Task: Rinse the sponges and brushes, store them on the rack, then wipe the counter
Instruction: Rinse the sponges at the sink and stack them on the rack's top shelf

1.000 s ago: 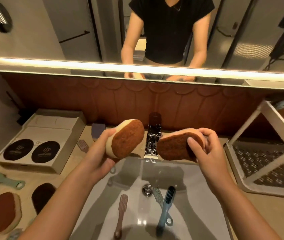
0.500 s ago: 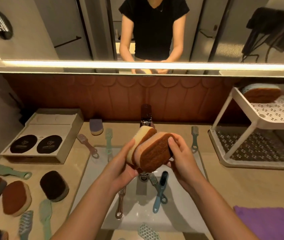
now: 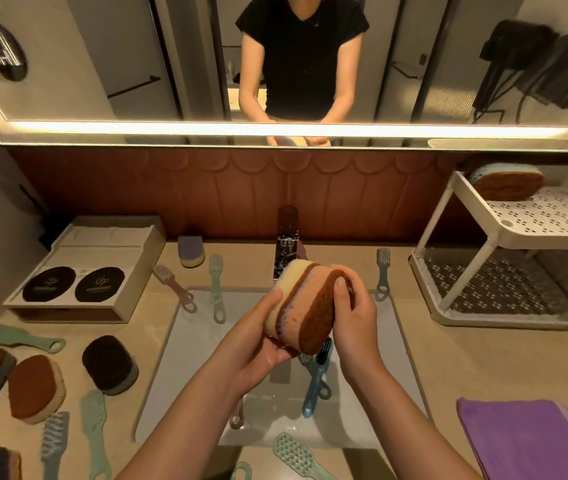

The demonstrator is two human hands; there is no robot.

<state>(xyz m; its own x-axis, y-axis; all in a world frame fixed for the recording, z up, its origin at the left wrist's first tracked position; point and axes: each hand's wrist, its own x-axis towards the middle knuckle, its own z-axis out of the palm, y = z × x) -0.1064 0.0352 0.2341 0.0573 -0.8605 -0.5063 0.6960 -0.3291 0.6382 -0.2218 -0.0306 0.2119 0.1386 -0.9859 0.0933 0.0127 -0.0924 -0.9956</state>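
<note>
Two oval sponges (image 3: pixel 305 306) with brown scrub faces are pressed together above the sink (image 3: pixel 390 368), just in front of the faucet (image 3: pixel 286 247). My left hand (image 3: pixel 258 344) grips them from the left and below. My right hand (image 3: pixel 355 306) grips them from the right, its fingers curled over the brown face. A blue brush (image 3: pixel 315 379) and a brown-handled brush (image 3: pixel 236 415) lie in the basin below. One more sponge (image 3: pixel 506 181) sits on the top shelf of the white rack (image 3: pixel 504 233) at the right.
Several sponges (image 3: pixel 34 388) and brushes (image 3: pixel 92 431) lie on the counter left of the sink, by a beige box (image 3: pixel 85 271). More brushes (image 3: pixel 382 273) lie behind the sink, one (image 3: pixel 296 457) at its front edge. A purple cloth (image 3: pixel 532 441) lies at the front right.
My hands brought the two sponges together from apart and lowered them slightly over the sink. The view tilted down and back, showing more of the counter.
</note>
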